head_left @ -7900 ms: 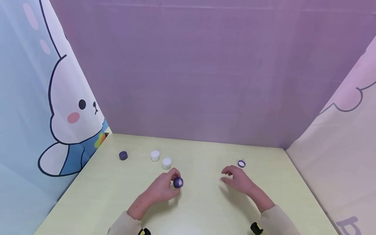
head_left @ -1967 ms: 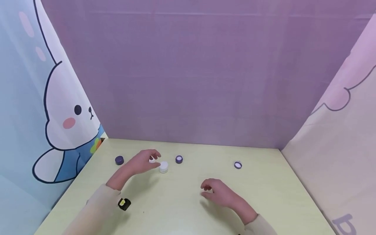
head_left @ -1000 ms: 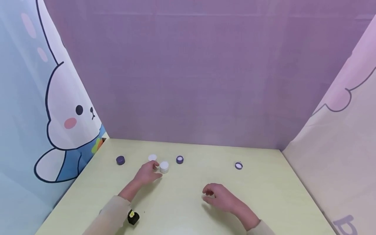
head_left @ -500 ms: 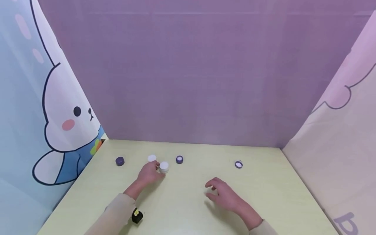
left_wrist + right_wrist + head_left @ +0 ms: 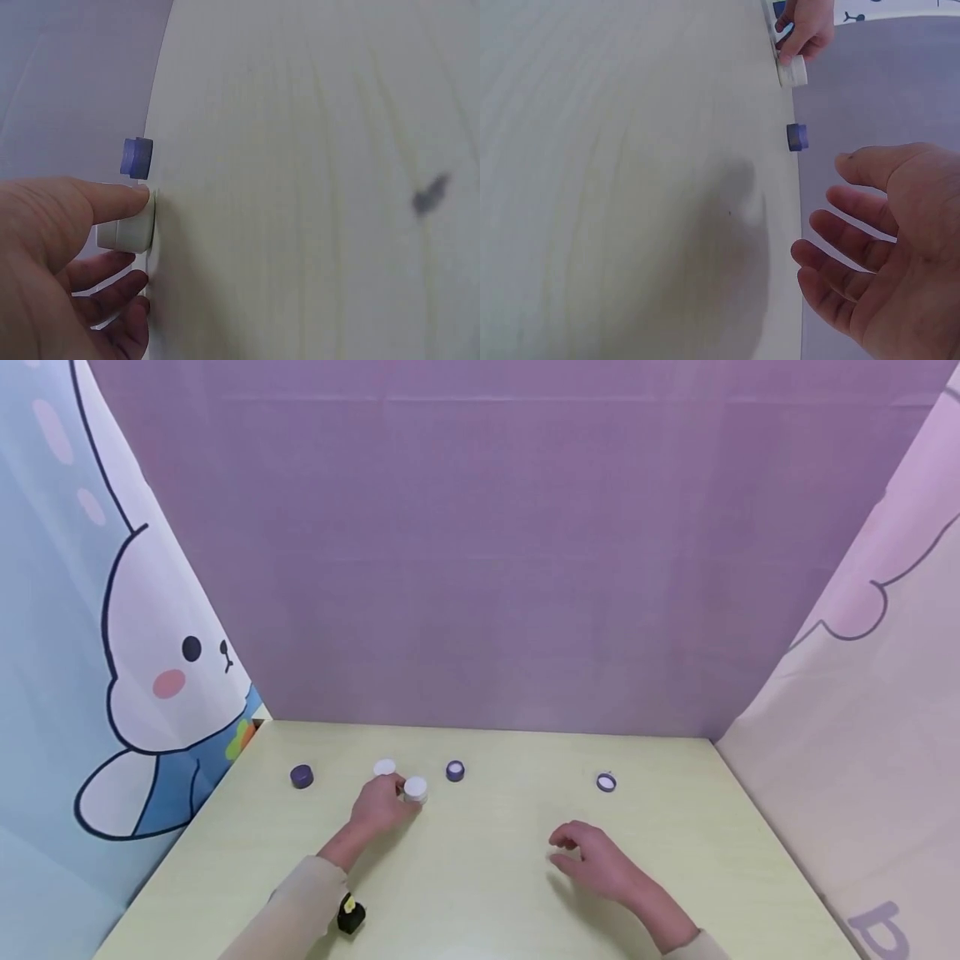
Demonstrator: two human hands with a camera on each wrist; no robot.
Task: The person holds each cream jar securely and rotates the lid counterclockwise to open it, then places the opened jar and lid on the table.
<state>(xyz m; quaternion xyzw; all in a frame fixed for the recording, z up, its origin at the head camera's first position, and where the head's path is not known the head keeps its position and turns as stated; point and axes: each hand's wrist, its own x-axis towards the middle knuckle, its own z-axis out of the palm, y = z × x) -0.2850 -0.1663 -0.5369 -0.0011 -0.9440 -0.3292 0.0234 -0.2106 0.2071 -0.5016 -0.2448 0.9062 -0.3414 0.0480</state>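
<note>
My left hand (image 5: 381, 806) pinches a small round white jar (image 5: 416, 788) standing on the table; in the left wrist view the thumb lies along one side of the jar (image 5: 129, 231) and the index finger touches the opposite side. Just behind that hand is a second white jar (image 5: 385, 766), partly covered by the fingers. A small purple pot (image 5: 455, 771) with a pale top stands to the right of the pinched jar. My right hand (image 5: 596, 860) hovers over the table at the right, fingers loosely bent and holding nothing.
A purple cap-like piece (image 5: 302, 777) lies at the far left. A purple ring-shaped piece (image 5: 606, 782), white inside, lies at the back right. The pale wooden table (image 5: 480, 877) ends at a purple cloth (image 5: 480, 568), with printed cloths at both sides.
Earlier the left hand held the purple pot, which now stands on the table. That hand has come down onto the white jar. The right hand went left, then drifted slightly right again.
</note>
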